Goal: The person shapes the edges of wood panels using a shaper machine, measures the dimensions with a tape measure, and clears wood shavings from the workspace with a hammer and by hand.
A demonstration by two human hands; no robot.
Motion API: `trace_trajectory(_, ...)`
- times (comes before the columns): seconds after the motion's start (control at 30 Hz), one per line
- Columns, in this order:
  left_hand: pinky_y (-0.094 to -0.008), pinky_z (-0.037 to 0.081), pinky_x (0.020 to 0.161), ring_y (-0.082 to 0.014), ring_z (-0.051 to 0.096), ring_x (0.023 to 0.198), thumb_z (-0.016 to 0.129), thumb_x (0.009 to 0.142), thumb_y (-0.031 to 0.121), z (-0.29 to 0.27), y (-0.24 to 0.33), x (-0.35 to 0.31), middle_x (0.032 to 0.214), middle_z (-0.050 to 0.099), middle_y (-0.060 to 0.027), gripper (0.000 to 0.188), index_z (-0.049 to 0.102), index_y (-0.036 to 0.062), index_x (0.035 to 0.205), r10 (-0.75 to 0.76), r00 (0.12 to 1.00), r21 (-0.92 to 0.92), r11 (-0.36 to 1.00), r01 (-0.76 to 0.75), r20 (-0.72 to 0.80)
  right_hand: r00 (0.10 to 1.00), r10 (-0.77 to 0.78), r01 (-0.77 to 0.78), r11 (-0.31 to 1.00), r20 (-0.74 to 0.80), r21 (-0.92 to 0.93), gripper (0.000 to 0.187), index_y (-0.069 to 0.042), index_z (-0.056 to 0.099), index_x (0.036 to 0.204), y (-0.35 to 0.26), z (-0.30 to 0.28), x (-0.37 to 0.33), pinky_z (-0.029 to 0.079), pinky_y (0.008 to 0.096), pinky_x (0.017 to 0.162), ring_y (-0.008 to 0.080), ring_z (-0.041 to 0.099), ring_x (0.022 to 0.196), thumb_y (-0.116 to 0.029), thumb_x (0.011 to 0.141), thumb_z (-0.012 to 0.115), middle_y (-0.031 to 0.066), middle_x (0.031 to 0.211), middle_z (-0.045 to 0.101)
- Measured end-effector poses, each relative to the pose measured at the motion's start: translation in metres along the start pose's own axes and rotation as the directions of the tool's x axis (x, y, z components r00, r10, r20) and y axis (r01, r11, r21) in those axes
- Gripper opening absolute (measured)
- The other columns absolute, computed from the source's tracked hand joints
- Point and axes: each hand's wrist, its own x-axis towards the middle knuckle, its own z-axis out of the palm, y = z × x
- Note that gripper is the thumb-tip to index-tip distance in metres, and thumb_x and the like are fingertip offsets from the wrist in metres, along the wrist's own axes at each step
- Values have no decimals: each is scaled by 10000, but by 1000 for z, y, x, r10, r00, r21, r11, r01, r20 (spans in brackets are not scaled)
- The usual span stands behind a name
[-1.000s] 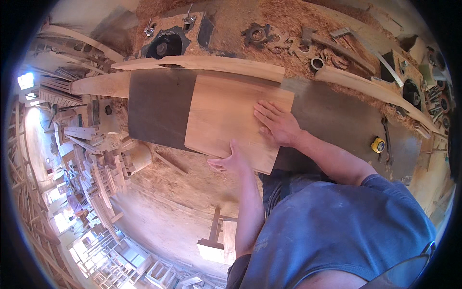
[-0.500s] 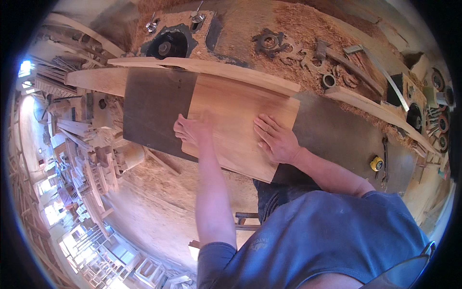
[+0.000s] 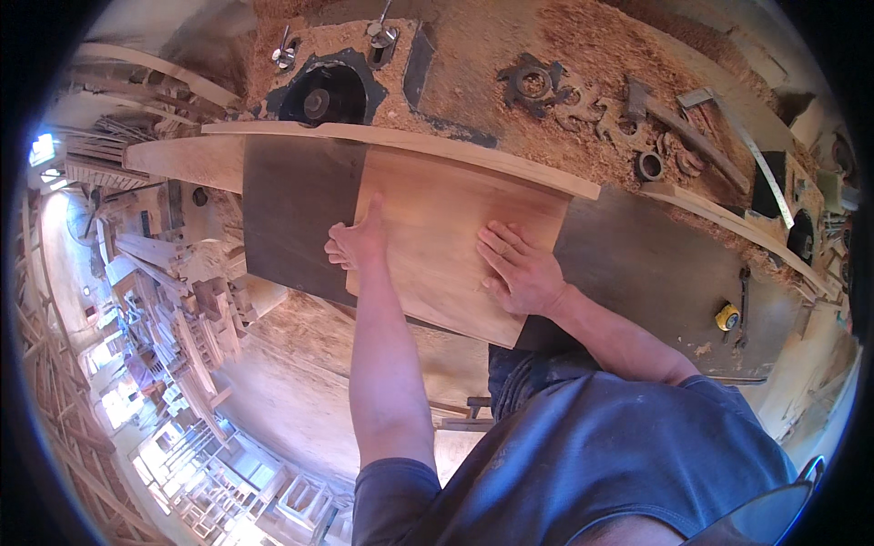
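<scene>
A wide, flat wooden panel [image 3: 437,246] lies on the dark metal machine table [image 3: 296,196], its far edge along a pale wooden fence strip [image 3: 410,144]. My left hand [image 3: 360,238] grips the panel's left edge, fingers curled at the side and thumb stretched forward on top. My right hand [image 3: 523,271] lies on the panel near its right side, palm down and fingers extended, pressing on the surface. Behind the fence, a round dark opening holds a machine spindle [image 3: 317,103].
Sawdust covers the surface behind the fence, where cutter heads [image 3: 532,82], a hammer [image 3: 687,136], a metal ring [image 3: 650,165] and a steel square [image 3: 751,155] lie. At the right sit a yellow tape measure [image 3: 726,317] and a wrench [image 3: 744,305]. Stacked timber [image 3: 182,318] stands at the left.
My left thumb has stretched forward over the panel, while its curled fingers stay at the left edge. My right hand remains flat on the panel. The view has shifted slightly.
</scene>
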Motion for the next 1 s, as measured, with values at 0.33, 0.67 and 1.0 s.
trace_trajectory(0.33, -550, 344, 1116, -418, 375, 1336, 840, 572, 782, -13, -3, 75, 1443, 414, -271, 1213, 518, -71, 1372, 36, 999, 21, 999, -36, -5, 999, -6, 6, 1000, 43, -7, 627, 9, 588, 1327, -17, 36, 60, 313, 451, 1212, 305, 430, 1433, -276, 786, 726, 151, 1466, 526)
trace_trajectory(0.67, -559, 305, 1150, -428, 375, 1356, 849, 558, 777, -24, -4, 198, 1455, 428, -279, 1220, 530, -82, 1364, 52, 998, 70, 996, -53, 22, 996, -29, 27, 999, 82, 34, 640, 49, 590, 1320, -40, 90, 145, 276, 469, 1224, 321, 418, 1442, -306, 798, 695, 192, 1485, 510)
trace_trajectory(1.0, -477, 351, 1136, -348, 512, 1314, 838, 611, 756, -41, -2, 347, 1304, 628, -276, 995, 709, -77, 1139, 120, 988, -21, 993, -118, 97, 998, -58, 60, 997, -26, 45, 690, 75, 601, 1284, -73, 168, 252, 327, 484, 1191, 350, 476, 1390, -301, 723, 743, 217, 1441, 539)
